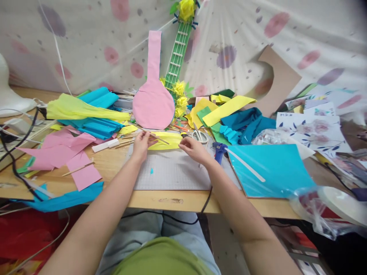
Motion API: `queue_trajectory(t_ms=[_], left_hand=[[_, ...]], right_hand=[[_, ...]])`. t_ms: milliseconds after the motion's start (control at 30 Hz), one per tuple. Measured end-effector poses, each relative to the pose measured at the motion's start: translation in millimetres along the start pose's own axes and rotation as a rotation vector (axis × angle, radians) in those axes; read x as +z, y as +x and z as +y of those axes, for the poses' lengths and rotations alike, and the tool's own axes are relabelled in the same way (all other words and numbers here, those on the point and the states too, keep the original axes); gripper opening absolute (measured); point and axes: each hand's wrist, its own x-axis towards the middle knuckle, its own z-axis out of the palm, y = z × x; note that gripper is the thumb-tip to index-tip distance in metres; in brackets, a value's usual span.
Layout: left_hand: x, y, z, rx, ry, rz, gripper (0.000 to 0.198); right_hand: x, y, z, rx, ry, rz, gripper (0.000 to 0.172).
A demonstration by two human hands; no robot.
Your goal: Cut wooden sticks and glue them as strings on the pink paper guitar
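A strip of yellow crepe paper [169,141] stretches between my two hands above the grey cutting mat [172,172]. My left hand [142,144] is closed at the strip's left end, with a thin wooden stick [156,137] crossing its fingertips. At the right end my right hand [192,148] pinches the strip's edge between thumb and fingers. White-handled scissors [200,136] lie just behind my right hand. A blue glue gun [220,152] stands to its right, at the mat's edge. A pink banjo-shaped piece [154,95] leans upright behind the strip.
Pink paper [60,149], blue crepe paper [99,126] and more yellow crepe paper [86,109] lie left. A turquoise sheet [272,170] and a tape roll [344,204] are at right. A green decorated neck [178,53] stands behind. The glue gun's black cord [207,200] hangs over the front edge.
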Motion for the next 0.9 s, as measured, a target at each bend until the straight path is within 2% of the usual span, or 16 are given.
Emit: queue_trajectory(t_ms=[133, 233, 300, 367, 400, 500, 633, 700, 800, 833, 900], left_hand=[[-13.5, 4.6, 9.7, 0.001, -0.113, 0.016, 0.013], [-13.1, 2.6, 7.2, -0.008, -0.096, 0.013, 0.014], [-10.9, 0.8, 3.3, -0.015, -0.064, -0.021, 0.016], [-9.5, -0.4, -0.1, -0.023, -0.031, -0.062, 0.018], [-9.3, -0.6, -1.2, -0.028, -0.017, -0.078, 0.018], [-10.0, -0.7, -2.0, -0.041, 0.012, -0.103, 0.019], [-10.7, -0.4, 2.4, -0.05, 0.009, -0.094, 0.017], [-10.9, 0.3, 6.0, -0.05, -0.021, -0.086, 0.015], [-12.0, 2.4, 10.8, -0.064, -0.101, -0.076, 0.011], [-12.5, 3.1, 11.7, -0.074, -0.127, -0.081, 0.01], [-13.3, 3.6, 12.4, -0.099, -0.157, -0.116, 0.01]], right_hand=[[-46.3, -50.0, 23.9, 0.175, 0.27, -0.334, 0.033], [-69.0, -79.8, 53.5, 0.421, 0.212, -0.38, 0.04], [-74.3, -87.3, 72.8, 0.544, 0.01, -0.189, 0.047], [-71.0, -84.5, 85.3, 0.514, -0.175, 0.077, 0.044], [-66.6, -80.3, 88.2, 0.463, -0.203, 0.149, 0.043], [-48.1, -63.5, 87.7, 0.389, -0.249, 0.284, 0.05], [-30.7, -46.1, 87.5, 0.533, -0.236, 0.381, 0.037], [-31.2, -39.3, 89.1, 0.557, -0.098, 0.47, 0.032], [-40.2, -26.7, 83.7, 0.478, 0.341, 0.63, 0.033], [-43.0, -21.7, 78.8, 0.423, 0.49, 0.651, 0.033], [-44.1, -11.1, 65.7, 0.286, 0.682, 0.603, 0.033]])
